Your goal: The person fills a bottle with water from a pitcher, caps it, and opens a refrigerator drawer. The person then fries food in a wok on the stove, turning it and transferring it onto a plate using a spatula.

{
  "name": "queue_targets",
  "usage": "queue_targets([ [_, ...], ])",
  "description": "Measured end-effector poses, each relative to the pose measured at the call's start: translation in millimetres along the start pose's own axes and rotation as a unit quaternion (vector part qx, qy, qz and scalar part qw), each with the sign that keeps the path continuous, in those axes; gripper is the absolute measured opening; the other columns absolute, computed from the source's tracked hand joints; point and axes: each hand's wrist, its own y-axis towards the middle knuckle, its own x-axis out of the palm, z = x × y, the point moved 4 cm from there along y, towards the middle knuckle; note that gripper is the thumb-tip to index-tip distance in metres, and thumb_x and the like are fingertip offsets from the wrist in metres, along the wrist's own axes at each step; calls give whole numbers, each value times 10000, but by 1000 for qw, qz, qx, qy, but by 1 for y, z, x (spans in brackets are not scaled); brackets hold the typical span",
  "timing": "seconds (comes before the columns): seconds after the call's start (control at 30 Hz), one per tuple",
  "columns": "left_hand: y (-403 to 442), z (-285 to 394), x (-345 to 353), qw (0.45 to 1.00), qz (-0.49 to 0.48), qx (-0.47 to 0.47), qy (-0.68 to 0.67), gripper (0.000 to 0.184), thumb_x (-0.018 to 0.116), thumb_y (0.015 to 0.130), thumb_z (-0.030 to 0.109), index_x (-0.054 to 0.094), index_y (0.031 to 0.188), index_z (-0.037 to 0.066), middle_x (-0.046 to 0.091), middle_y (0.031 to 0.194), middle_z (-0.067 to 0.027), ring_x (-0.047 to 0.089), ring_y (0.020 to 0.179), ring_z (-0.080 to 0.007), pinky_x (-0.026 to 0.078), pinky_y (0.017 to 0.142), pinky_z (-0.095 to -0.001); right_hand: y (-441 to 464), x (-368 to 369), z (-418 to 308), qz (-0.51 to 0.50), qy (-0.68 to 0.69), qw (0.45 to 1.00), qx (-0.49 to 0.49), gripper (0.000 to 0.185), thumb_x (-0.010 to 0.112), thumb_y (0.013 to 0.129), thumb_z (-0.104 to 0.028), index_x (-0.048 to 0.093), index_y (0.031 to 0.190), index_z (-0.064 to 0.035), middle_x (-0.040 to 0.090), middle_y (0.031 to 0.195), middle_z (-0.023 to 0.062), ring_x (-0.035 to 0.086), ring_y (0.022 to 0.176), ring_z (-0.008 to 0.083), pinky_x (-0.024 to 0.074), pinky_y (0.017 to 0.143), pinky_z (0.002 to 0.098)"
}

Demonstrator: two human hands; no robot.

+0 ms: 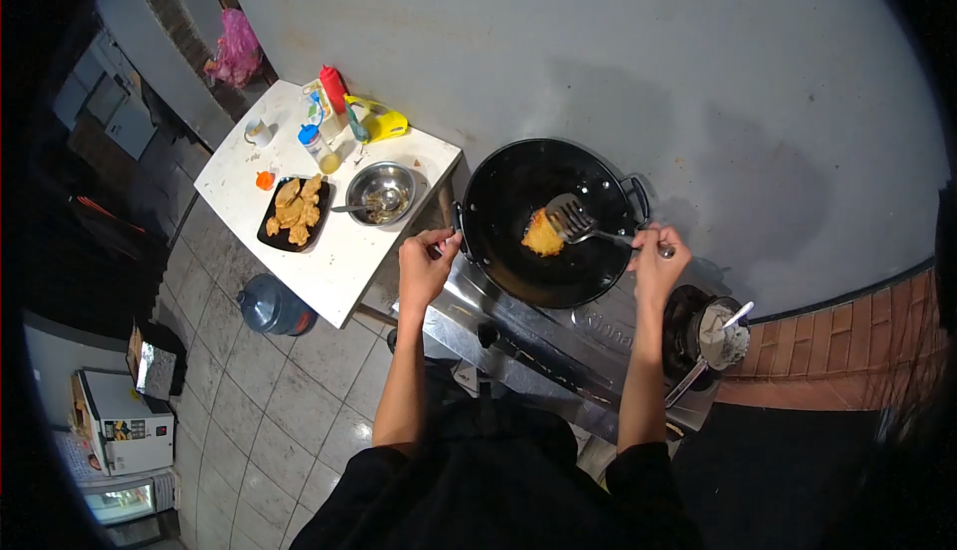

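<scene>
A black wok [508, 176] sits on the stove, with one golden-brown fried piece [541, 236] in it. My right hand [658, 261] is closed round the handle of a slotted spatula [571, 217]. The spatula's head lies against the right side of the fried piece, inside the wok. On the wok's other side, my left hand [429, 263] has its fingers closed at the left loop handle [458, 217]. The fingers partly hide this grip.
On the white table [329, 271] are a black plate [271, 235] of fried pieces, a steel bowl [381, 179] with a spoon, bottles and a mug [257, 132]. A pot [720, 336] stands on the stove's right. A water jug [276, 306] lies on the floor.
</scene>
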Motion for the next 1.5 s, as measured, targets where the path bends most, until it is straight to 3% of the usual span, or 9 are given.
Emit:
queue_targets([
  [0.33, 2, 0, -1, 1000, -11, -17, 13, 224, 724, 780, 154, 701, 900, -34, 584, 607, -79, 502, 533, -88, 410, 519, -252, -11, 7, 10, -46, -90, 994, -45, 291, 495, 891, -50, 513, 607, 8, 551, 536, 51, 484, 395, 93, 373, 344, 245],
  [0.47, 4, 1, -4, 1000, -9, -20, 7, 207, 731, 779, 156, 707, 867, -30, 574, 590, -57, 489, 530, -74, 399, 509, -240, -14, 16, 8, -51, -111, 992, -24, 291, 531, 850, -32, 455, 571, 6, 545, 524, 54, 508, 426, 101, 387, 389, 252],
  [0.53, 7, 3, -7, 1000, -12, -21, 4, 201, 733, 778, 154, 708, 858, -29, 567, 584, -45, 479, 530, -65, 391, 504, -233, -7, 17, 21, -46, -111, 990, -77, 254, 551, 792, -1, 433, 567, 11, 516, 503, 84, 491, 457, 114, 383, 451, 282],
  [0.6, 9, 5, -7, 1000, -14, -24, 2, 195, 735, 778, 151, 710, 850, -28, 560, 578, -33, 469, 530, -55, 383, 498, -225, -5, 20, 20, -32, -198, 972, -125, 231, 556, 738, 3, 414, 558, 31, 463, 482, 131, 442, 461, 138, 354, 484, 330],
  [0.7, 9, 5, -6, 999, -20, -27, 1, 190, 737, 781, 148, 710, 847, -29, 546, 571, -19, 447, 529, -44, 369, 487, -220, -2, 28, 15, -15, -205, 970, -127, 255, 565, 715, -15, 387, 542, 42, 432, 481, 171, 390, 435, 163, 319, 468, 362],
  [1.0, 7, 5, -2, 999, -24, -37, 17, 214, 746, 775, 158, 702, 831, -44, 550, 569, -27, 456, 522, -55, 375, 491, -225, 9, 41, 8, -39, -236, 966, -99, 280, 581, 717, -59, 396, 534, 42, 505, 521, 200, 463, 439, 282, 379, 498, 381],
  [1.2, 5, 5, -2, 998, -19, -38, 36, 207, 741, 779, 158, 705, 848, -35, 566, 575, -46, 472, 523, -70, 388, 499, -236, 12, 44, 8, -47, -255, 960, -103, 281, 589, 721, -67, 404, 536, 36, 512, 530, 198, 485, 452, 303, 388, 503, 389],
  [1.33, 5, 7, -3, 999, -2, -8, 46, 216, 742, 772, 163, 703, 852, -33, 584, 587, -63, 499, 531, -91, 407, 516, -250, 2, 42, 8, -53, -241, 963, -110, 281, 590, 734, -63, 410, 536, 25, 482, 509, 180, 474, 438, 266, 376, 492, 376],
  [1.5, -2, 10, -5, 998, 6, -39, 47, 216, 741, 766, 166, 706, 858, -26, 590, 593, -76, 509, 531, -102, 414, 524, -257, -10, 22, 8, 32, -130, 985, -109, 300, 582, 799, -48, 425, 549, 5, 468, 483, 115, 451, 444, 156, 349, 474, 337],
])
